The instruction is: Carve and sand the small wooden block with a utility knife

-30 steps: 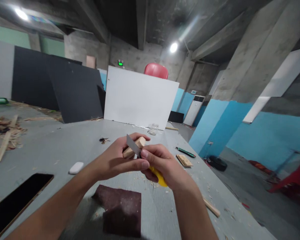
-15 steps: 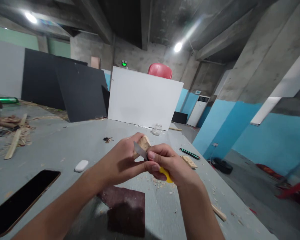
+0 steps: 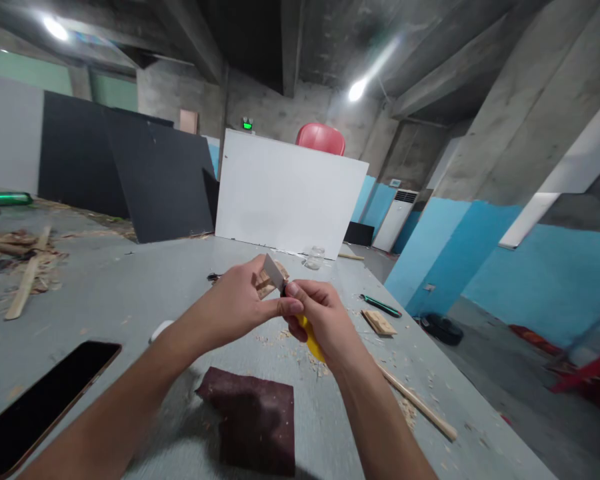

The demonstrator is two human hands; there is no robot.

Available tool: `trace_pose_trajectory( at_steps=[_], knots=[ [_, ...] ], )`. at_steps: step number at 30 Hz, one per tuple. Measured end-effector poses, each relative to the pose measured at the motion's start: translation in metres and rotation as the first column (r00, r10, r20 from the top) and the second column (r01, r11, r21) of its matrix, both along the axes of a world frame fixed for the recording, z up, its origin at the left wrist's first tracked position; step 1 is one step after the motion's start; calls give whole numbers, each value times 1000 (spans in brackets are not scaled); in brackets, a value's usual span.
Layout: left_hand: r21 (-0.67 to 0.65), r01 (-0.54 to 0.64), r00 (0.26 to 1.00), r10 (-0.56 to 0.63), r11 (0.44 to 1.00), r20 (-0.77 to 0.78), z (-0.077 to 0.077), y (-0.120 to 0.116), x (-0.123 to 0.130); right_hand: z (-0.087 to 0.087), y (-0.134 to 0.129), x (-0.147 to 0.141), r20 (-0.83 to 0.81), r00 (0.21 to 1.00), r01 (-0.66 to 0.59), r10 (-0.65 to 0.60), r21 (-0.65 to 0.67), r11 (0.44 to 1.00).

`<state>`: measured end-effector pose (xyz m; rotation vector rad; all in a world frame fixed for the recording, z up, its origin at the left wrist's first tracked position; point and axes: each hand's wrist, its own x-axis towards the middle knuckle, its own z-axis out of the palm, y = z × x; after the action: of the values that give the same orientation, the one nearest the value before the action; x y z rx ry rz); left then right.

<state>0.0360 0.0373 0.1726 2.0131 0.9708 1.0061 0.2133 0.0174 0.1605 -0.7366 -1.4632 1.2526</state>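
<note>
Nearby, maroon sheet (image 3: 257, 423): lies on the grey table (image 3: 333, 427), nearer the wearer than the wooden block (image 3: 264, 287).
Right hand (image 3: 323, 319): just right of the block and a little nearer, fingers wrapped round the yellow handle (image 3: 314, 343) of a knife, thumb at the blade's base.
Knife blade (image 3: 274, 272): slants up and leftward across the near side of the block; whether the edge touches it, I cannot tell.
Left hand (image 3: 233, 293): grips the block from its left, thumb stretched rightward.
Wooden block: raised above the table, left of the right hand and slightly beyond. Its long axis seems to rise rightward, across the blade's line, though fingers hide much of it. The left hand is the nearer one, touching it.
Glass jar (image 3: 315, 258): beyond the block, to its right.
White board (image 3: 290, 193): upright, well beyond the block.
</note>
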Motion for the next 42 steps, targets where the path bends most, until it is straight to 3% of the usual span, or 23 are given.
trace_pose_trajectory(
  at_steps=[5,9,15,20,22,25,30,33,35,37,42],
  knots=[
    [-16,196,980,-195,981,27,2,-3,-4,0,-1,14,-3,954,-295,298,-171,940],
    [50,242,970,-240,969,-27,4,-8,-1,1,-2,21,-21,928,-367,372,-212,906],
    [195,87,991,-65,977,-115,2,-15,13,4,2,24,-20,962,-272,272,-137,953],
    [180,-93,968,131,979,-214,-2,-2,12,-2,6,5,-67,996,-69,62,-108,992],
    [135,-115,968,141,984,-208,-2,5,7,-6,8,-3,-75,997,11,-19,-106,994],
    [25,-38,989,41,999,-143,0,10,-3,-8,9,-7,-65,998,8,-15,-113,994],
    [-30,178,981,-180,983,-67,2,7,-12,-5,4,3,-35,954,-298,298,-217,930],
    [4,237,969,-236,971,-72,2,3,-9,-3,3,12,-72,930,-366,360,-261,893],
    [45,204,974,-198,978,-115,2,-1,-4,-2,3,16,-64,932,-360,356,-255,897],
    [106,109,975,-86,988,-205,2,-5,1,-1,5,18,-26,948,-314,316,-215,925],
    [291,-82,916,187,953,-355,0,-4,7,-2,9,10,7,993,-113,115,-120,986]
  ],
)
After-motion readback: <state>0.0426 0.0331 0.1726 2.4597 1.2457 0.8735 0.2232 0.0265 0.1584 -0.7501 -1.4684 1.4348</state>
